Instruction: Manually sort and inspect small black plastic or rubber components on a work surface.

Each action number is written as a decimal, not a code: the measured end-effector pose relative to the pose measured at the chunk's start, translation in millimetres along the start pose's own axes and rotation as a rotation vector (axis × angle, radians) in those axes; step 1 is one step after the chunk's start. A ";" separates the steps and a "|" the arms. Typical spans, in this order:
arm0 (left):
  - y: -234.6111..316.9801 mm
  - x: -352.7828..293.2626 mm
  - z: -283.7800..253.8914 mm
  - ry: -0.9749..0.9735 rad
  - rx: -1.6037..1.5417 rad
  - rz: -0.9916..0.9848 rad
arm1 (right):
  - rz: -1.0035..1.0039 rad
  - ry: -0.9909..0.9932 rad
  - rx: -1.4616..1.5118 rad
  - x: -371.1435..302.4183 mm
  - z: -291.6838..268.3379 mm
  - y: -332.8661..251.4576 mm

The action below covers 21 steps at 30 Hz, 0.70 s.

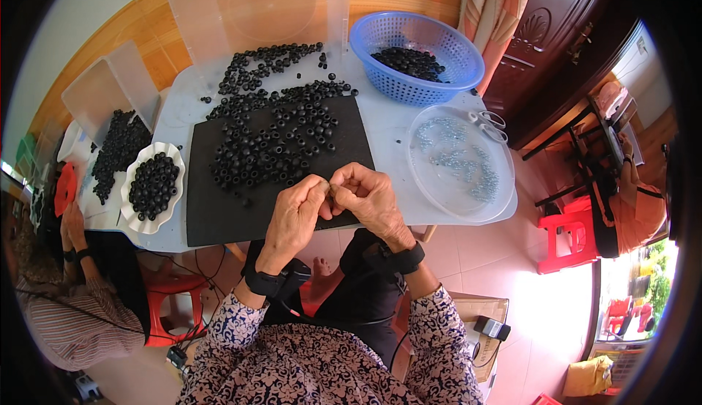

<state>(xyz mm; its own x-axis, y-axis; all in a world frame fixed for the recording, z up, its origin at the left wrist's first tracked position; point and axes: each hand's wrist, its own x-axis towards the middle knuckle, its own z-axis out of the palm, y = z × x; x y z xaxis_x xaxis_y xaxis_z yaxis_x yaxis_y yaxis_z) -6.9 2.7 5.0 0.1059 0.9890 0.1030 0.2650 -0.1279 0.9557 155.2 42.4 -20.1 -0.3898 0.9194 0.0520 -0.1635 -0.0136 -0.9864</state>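
Observation:
Over the near edge of a black mat, my left hand and my right hand meet, fingertips pinched together. Both are closed; whatever sits between the fingers is too small or hidden to make out. Just beyond them, a heap of black beads with holes spreads over the mat and past its far edge. A white scalloped dish holding more black beads stands left of the mat. To the right lies a round clear tray with small pale blue glassy pieces scattered in it.
At the back right stands a blue perforated basket with black beads inside. Pale-handled scissors lie by the round tray. Clear plastic panels stand behind the beads. Another person's hands are at the left; a second person sits far right.

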 end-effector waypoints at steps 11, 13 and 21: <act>0.6 -0.4 -0.3 -0.027 0.141 -0.012 | -0.042 0.018 -0.020 -2.4 2.0 0.4; -8.5 -0.1 5.4 0.092 0.033 0.124 | -0.043 0.015 0.022 -0.1 0.8 3.6; -9.2 -4.9 8.4 0.202 0.331 0.427 | 0.069 -0.055 0.238 4.9 -10.0 -0.8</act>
<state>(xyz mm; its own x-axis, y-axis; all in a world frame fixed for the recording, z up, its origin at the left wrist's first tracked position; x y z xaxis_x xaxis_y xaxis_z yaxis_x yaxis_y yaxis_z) -1.8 -1.6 -6.6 0.0929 0.8352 0.5421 0.5281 -0.5029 0.6843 162.5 50.9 -20.6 -0.4552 0.8904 0.0009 -0.3411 -0.1734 -0.9239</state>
